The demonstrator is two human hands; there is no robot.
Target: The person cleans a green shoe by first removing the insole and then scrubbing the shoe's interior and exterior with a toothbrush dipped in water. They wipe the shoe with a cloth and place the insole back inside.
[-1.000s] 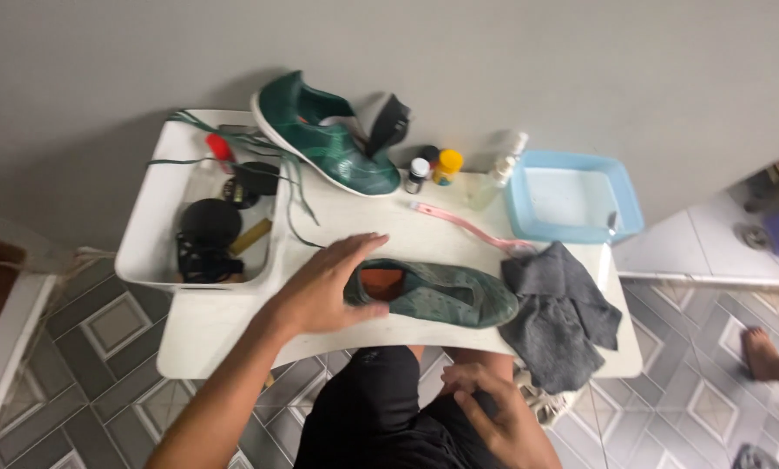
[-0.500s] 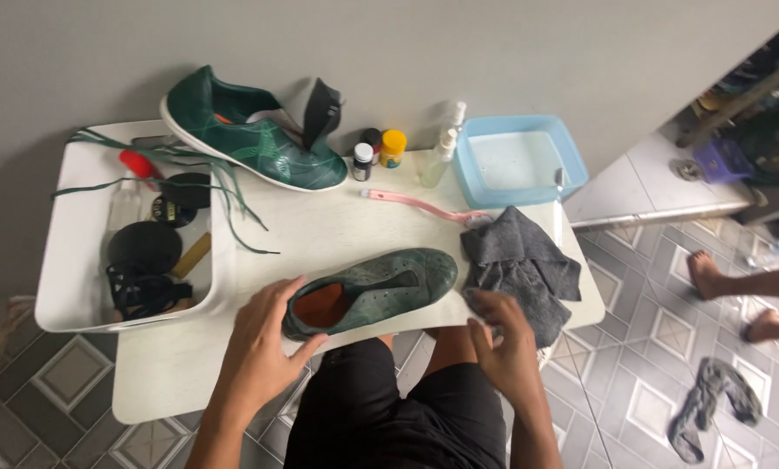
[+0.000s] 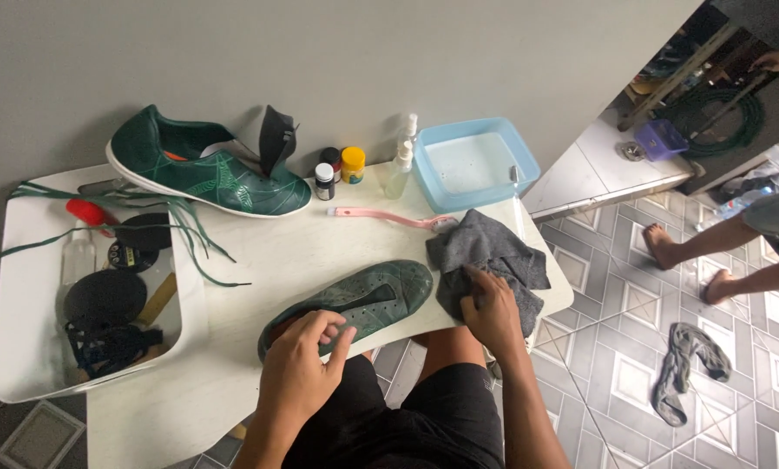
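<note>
While left hand [image 3: 298,369] pins ridged sole [image 3: 354,304] — right hand [image 3: 491,310] grips soft cloth [image 3: 493,260].

A single head-worn camera looks steeply down from above the seated person onto the white tabletop [image 3: 320,252], fairly near, facing the grey wall [image 3: 363,61], with tiled floor [image 3: 667,313] at right.

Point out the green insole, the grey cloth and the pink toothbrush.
green insole [image 3: 368,304]: head view, on its perforated middle.
grey cloth [image 3: 493,247]: head view, on the upper folds.
pink toothbrush [image 3: 381,216]: head view, on the handle.
</note>
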